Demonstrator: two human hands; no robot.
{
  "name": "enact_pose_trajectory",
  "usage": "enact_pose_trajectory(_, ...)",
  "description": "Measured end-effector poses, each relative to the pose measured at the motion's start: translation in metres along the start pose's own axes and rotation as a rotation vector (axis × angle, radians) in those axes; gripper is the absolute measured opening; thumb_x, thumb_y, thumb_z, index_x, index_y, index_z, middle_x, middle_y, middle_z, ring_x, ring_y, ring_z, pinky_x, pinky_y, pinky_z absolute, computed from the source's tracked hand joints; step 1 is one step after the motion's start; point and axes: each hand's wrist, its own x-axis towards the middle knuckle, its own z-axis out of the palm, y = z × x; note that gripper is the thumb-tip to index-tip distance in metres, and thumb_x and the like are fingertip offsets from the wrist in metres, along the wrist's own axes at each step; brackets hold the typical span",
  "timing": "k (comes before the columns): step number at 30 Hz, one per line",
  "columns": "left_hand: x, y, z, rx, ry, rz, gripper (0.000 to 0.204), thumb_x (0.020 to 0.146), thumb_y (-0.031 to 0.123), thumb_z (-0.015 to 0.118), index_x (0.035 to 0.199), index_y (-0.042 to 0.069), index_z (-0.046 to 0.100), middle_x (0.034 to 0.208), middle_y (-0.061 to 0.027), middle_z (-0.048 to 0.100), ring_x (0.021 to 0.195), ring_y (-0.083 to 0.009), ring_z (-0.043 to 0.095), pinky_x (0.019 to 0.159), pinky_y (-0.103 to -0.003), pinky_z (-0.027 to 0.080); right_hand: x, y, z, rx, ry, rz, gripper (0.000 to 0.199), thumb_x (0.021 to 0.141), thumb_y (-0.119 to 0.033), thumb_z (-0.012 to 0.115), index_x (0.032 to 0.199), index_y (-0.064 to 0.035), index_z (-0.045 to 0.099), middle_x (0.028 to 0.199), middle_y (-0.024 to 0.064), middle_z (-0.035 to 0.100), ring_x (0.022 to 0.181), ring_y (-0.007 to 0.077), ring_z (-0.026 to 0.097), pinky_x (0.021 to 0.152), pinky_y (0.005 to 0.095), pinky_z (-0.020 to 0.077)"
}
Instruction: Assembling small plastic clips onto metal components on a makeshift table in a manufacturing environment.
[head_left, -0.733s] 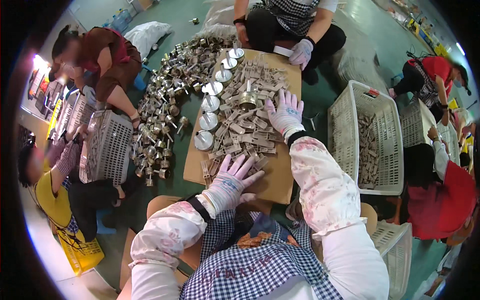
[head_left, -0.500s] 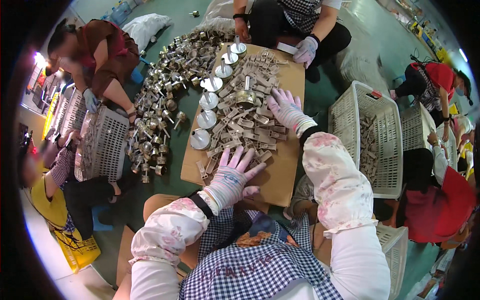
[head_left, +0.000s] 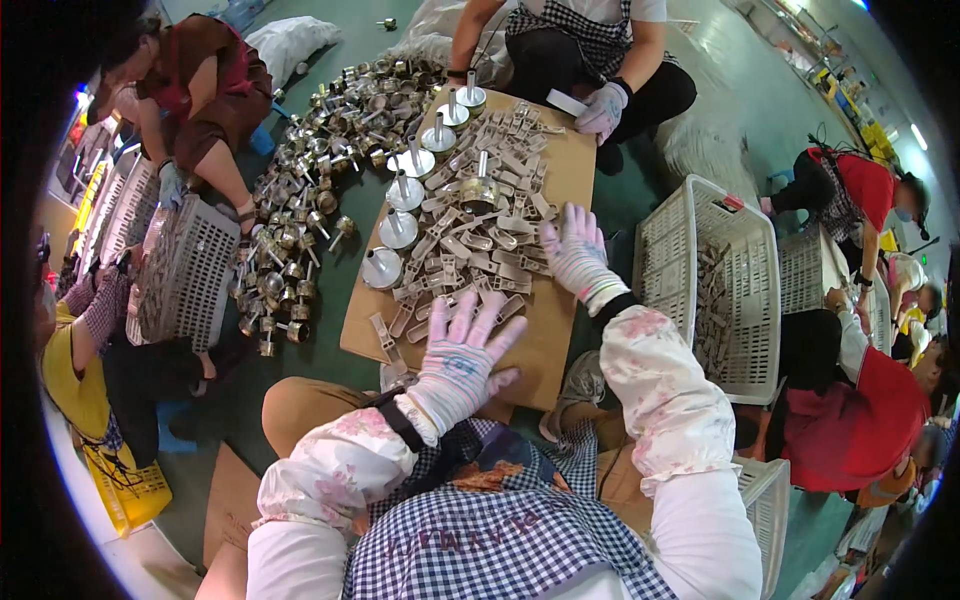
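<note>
My left hand [head_left: 462, 362], in a striped white and pink glove, lies with fingers spread over the near edge of a pile of small beige clip-like pieces [head_left: 497, 240]. At the pile's right side is my right hand [head_left: 582, 262], gloved alike, its fingers stretched out and touching the outer pieces. Neither hand grips anything. The pile spreads over a brown cardboard sheet [head_left: 570, 160]. A metal cup with an upright stem [head_left: 479, 190] stands among the pieces. Along the left edge runs a row of white discs with stems [head_left: 382, 268]. A few pieces lie apart by my left wrist.
Many metal cups with stems [head_left: 275, 265] are heaped on the green floor to the left. A white crate [head_left: 752, 300] with similar pieces stands at right. Across the cardboard, a co-worker's gloved hand [head_left: 603, 110] holds a white object. Other people sit at both sides.
My right hand has come nearer to me along the pile's right side. My left hand stays at the near edge. The whole view has shifted slightly.
</note>
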Motion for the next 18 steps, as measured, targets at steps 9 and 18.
enact_pose_trajectory(9, -0.042, 0.002, 0.001, 0.024, -0.078, -0.625, 0.09, 0.083, 0.054, 0.064, 0.155, 0.016, 0.027, 0.162, -0.0229, 0.011, 0.147, -0.0487, 0.007, 0.114, -0.066, 0.007, 0.005, -0.035, 0.003, -0.039, -0.062, -0.022, 0.089, 0.094, -0.066, 0.033, 0.152, 0.0004, 0.024, 0.157, 0.022, 0.027, 0.147, 0.0378, 0.021, 0.119, 0.0546, 0.0119)
enact_pose_trajectory(18, -0.034, 0.0, 0.027, -0.017, -0.023, -0.553, 0.088, 0.086, 0.059, 0.058, 0.155, 0.015, 0.028, 0.161, -0.0223, 0.012, 0.148, -0.0458, 0.009, 0.116, -0.063, 0.006, -0.045, -0.003, 0.014, 0.111, 0.229, -0.131, 0.075, 0.097, -0.054, 0.043, 0.148, 0.0002, 0.032, 0.149, 0.0227, 0.039, 0.137, 0.0398, 0.037, 0.115, 0.0498, 0.0263)
